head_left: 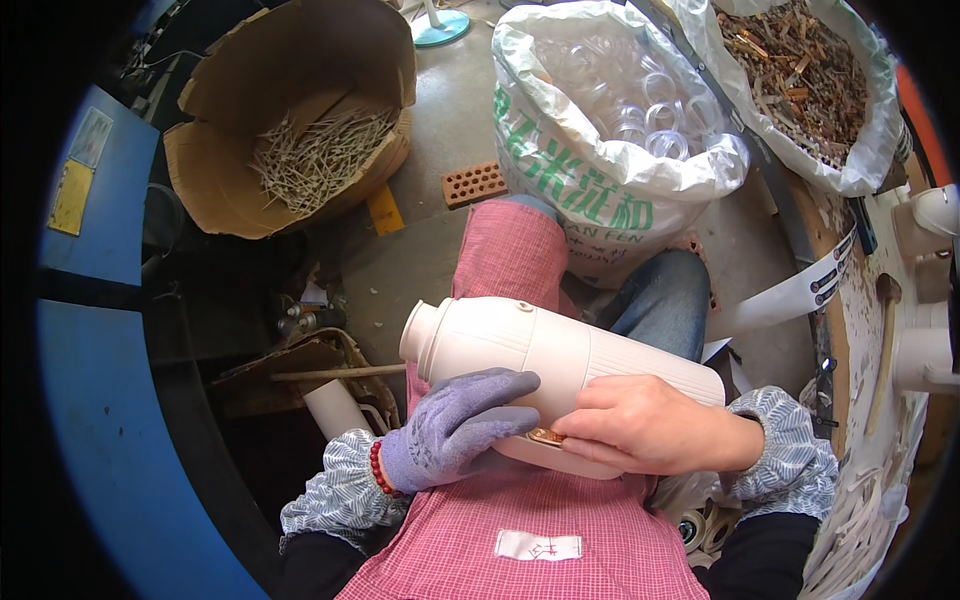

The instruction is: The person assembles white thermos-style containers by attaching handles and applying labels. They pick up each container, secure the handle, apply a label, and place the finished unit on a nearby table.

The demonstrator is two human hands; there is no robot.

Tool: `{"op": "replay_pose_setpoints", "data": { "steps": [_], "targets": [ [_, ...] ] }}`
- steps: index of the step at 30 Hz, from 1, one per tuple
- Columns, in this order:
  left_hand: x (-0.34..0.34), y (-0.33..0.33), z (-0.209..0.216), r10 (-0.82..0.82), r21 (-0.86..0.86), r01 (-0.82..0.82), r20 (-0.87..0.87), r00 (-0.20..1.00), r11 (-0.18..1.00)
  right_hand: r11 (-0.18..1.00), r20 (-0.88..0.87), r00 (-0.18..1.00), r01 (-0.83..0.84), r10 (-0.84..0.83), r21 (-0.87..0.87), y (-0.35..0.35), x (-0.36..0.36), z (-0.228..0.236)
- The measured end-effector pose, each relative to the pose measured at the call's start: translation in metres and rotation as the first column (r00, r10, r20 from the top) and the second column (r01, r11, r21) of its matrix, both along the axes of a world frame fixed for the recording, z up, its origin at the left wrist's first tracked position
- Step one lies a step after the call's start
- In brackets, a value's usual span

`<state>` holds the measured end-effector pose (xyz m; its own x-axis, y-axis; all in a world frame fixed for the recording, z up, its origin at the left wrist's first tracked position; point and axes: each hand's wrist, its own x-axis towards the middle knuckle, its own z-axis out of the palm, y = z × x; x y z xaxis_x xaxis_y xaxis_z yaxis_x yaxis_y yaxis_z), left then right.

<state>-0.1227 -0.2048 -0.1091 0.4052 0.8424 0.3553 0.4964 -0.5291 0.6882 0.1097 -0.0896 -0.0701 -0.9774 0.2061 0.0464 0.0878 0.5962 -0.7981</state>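
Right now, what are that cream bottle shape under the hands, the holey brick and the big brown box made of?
The cream bottle shape: probably plastic, matte, with moulded-looking ribs. The brick: likely fired clay, dull orange-red. The box: looks like cardboard, dull brown, bent flaps.

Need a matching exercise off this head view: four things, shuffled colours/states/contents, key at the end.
Column one
1. Flask
2. Brick
3. Left hand
4. Carton

Column two
A. in a purple glove
B. with thin pale sticks inside
C. cream, lying on its side
D. orange-brown, full of holes

Pairs: 1-C, 2-D, 3-A, 4-B
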Motion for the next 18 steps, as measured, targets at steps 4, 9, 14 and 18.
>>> {"op": "replay_pose_setpoints", "data": {
  "steps": [4,9,14,18],
  "targets": [
    [0.004,-0.001,0.003,0.030,-0.041,-0.027,0.076,0.997,0.999,0.999,-0.003,0.999,-0.035,0.035,0.022,0.001,0.001,0.002],
    [0.008,0.005,0.014,0.039,0.040,-0.035,-0.104,0.994,0.999,0.999,-0.068,0.997,-0.035,0.037,0.022,0.000,0.002,-0.005],
    [0.005,0.017,0.013,-0.089,0.135,0.106,-0.129,0.988,0.985,0.994,-0.099,0.995,0.019,-0.009,0.105,-0.005,0.006,-0.006],
    [0.010,0.038,0.014,-0.041,0.213,0.053,-0.062,0.997,0.976,0.876,-0.127,0.972,0.232,-0.196,0.424,-0.024,0.013,0.001]
  ]
}}
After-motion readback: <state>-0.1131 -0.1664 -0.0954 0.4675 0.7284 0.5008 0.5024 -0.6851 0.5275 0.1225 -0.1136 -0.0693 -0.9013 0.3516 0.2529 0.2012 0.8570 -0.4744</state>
